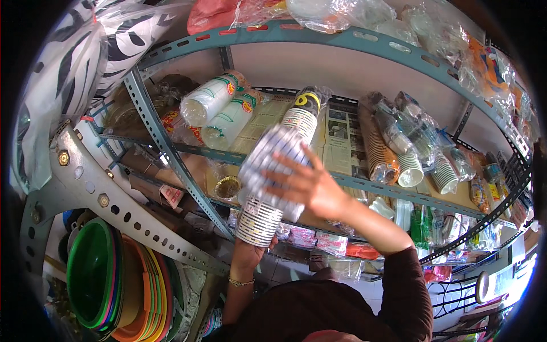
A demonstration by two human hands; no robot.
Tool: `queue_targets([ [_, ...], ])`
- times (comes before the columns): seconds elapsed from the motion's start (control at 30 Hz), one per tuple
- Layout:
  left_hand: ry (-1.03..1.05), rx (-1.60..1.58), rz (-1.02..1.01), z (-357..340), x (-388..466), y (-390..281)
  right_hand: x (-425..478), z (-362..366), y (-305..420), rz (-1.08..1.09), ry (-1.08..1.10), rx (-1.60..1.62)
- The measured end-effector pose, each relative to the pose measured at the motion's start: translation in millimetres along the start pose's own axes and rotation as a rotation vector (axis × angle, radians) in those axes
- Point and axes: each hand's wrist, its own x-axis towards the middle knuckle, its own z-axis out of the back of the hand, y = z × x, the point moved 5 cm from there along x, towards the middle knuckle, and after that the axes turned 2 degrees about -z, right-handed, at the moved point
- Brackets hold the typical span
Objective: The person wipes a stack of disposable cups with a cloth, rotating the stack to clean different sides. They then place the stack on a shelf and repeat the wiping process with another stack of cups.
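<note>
My left hand (252, 254) grips the lower end of a stack of striped paper cups (258, 222). A white cloth with dark checks (273, 158), blurred, lies over the middle of the stack. My right hand (303, 184) presses on the cloth with its fingers spread. Above the cloth, more striped cups (300, 122) show, with a black and yellow printed end in clear plastic (310, 100). Whether these cups form one piece with the lower stack is hidden by the cloth. Behind them is a metal shelf lined with newspaper (339, 137).
Plastic-wrapped white cup stacks (213, 100) lie on the shelf's left. Brown cups (380, 145) and white cups (410, 169) lie on its right. A slotted metal post (164, 145) stands left of my hands. Nested plastic basins (92, 273) sit at lower left.
</note>
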Motion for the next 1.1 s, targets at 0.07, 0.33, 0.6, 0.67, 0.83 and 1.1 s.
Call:
queue_targets([
  [0.07,-0.035,0.031,-0.035,-5.1,-3.2,-4.2,8.7,-3.2,-41.6,-0.122,0.008,-0.062],
  [0.33,-0.022,0.132,-0.123,-19.4,-3.5,-17.5,16.1,2.0,-46.7,-0.052,0.041,-0.048],
  [0.6,0.056,0.141,-0.146,-27.8,1.9,-12.6,22.1,2.0,-137.8,-0.539,-0.11,0.142],
  [0.67,0.074,0.168,-0.193,-26.5,2.8,-13.0,20.6,6.7,-137.7,-0.575,-0.172,0.195],
  [0.83,-0.016,0.027,-0.091,-13.8,0.9,-9.8,3.1,-2.8,-32.8,-0.19,-0.053,0.189],
  [1.1,0.132,-0.431,0.113,-1.9,9.0,6.5,-31.4,-6.8,-34.1,-0.357,-0.139,0.295],
])
